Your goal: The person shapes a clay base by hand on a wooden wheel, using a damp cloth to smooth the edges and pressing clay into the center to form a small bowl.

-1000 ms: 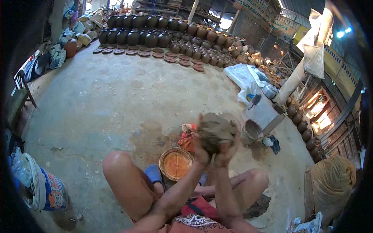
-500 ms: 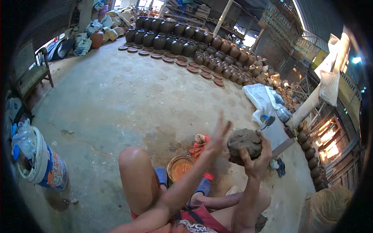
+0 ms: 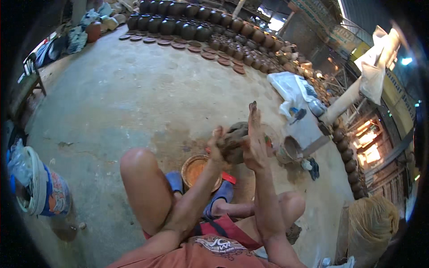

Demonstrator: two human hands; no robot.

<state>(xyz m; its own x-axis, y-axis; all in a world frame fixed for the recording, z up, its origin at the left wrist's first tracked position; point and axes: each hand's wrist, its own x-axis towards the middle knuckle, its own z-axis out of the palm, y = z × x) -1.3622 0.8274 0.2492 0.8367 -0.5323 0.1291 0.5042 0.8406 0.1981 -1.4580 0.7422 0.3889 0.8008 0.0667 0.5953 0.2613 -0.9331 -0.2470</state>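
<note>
Above the raised knees, both hands press a lump of dark clay between them. Left hand cups the lump from its left side, fingers curled against it. Right hand lies flat against the right side, fingers extended upward. Below the lump, an orange-filled bowl rests on the concrete floor.

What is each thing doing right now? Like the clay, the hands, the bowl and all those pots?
Clay lump: raised, pressed between both hands.
Left hand: flat against the clay.
Right hand: flat against the clay, fingers pointing up.
Orange bowl: upright on the floor, orange inside.
Dark pots: standing in rows.
Bucket: upright.
</note>
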